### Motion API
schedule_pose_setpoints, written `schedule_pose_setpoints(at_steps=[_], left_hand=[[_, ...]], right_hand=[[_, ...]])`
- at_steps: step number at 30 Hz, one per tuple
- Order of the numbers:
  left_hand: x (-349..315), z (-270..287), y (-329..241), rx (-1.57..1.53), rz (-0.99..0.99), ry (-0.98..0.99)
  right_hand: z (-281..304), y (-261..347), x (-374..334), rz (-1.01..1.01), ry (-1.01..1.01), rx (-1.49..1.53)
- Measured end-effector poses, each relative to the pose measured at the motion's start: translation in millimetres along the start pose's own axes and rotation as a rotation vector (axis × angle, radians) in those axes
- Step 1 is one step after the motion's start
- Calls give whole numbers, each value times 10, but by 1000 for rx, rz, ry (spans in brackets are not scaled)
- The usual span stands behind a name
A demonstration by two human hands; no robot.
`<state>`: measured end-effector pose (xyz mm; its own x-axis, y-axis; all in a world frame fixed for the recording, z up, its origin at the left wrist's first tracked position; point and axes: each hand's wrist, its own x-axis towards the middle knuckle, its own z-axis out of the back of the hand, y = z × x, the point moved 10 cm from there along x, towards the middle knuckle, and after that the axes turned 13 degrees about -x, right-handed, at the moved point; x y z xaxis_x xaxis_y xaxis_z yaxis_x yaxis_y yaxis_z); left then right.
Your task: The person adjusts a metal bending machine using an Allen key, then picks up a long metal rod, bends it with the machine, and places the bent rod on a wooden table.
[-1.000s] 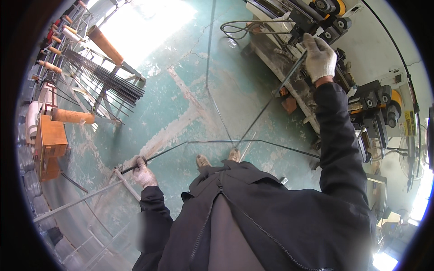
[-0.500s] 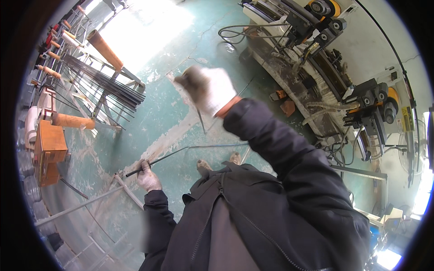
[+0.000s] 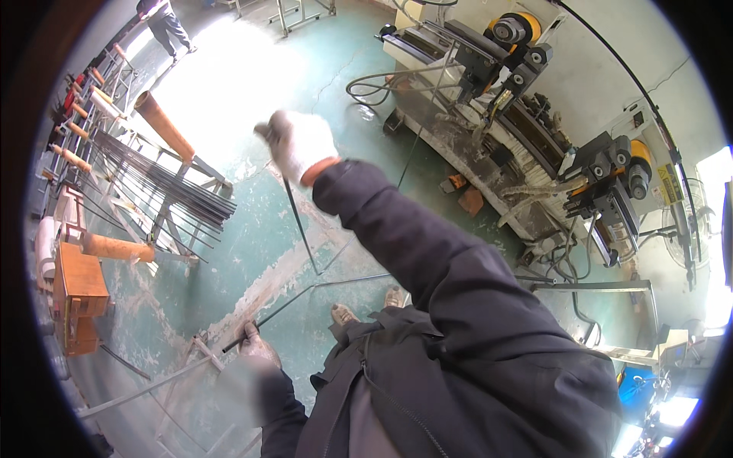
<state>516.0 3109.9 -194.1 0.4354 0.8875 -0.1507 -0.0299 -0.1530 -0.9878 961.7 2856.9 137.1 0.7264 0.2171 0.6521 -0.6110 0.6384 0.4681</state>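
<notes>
Stands between rod bundle (image 3: 164,178) and machine (image 3: 538,139). Hides part of a thin dark bent rod (image 3: 287,307) behind the right sleeve (image 3: 447,240); grips its end in left hand (image 3: 259,348), clenches another bent rod (image 3: 301,226) in right hand (image 3: 307,143).

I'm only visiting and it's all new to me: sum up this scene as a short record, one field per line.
Left hand: the gloved left hand grips a bent rod near one end
Right hand: the gloved right hand, raised and blurred, holds a dark rod length slanting downward
Rods joined: cannot tell
Left side: rod bundle, brown wooden box
Right side: yellow-and-black machinery
Floor: worn green floor
Someone else: standing person, far upper left
</notes>
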Motion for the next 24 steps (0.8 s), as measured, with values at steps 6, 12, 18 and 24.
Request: schedule_pose_setpoints(at_steps=[6, 12, 18, 24], left_hand=[[33, 172, 41, -15, -104, 58], [37, -58, -68, 22, -112, 97], [217, -407, -219, -14, -141, 141], [246, -330, -93, 76, -170, 167]], right_hand=[[314, 53, 342, -98, -30, 178], [310, 766, -154, 54, -6, 228], [363, 1144, -221, 90, -118, 303], [721, 1039, -261, 57, -182, 328]])
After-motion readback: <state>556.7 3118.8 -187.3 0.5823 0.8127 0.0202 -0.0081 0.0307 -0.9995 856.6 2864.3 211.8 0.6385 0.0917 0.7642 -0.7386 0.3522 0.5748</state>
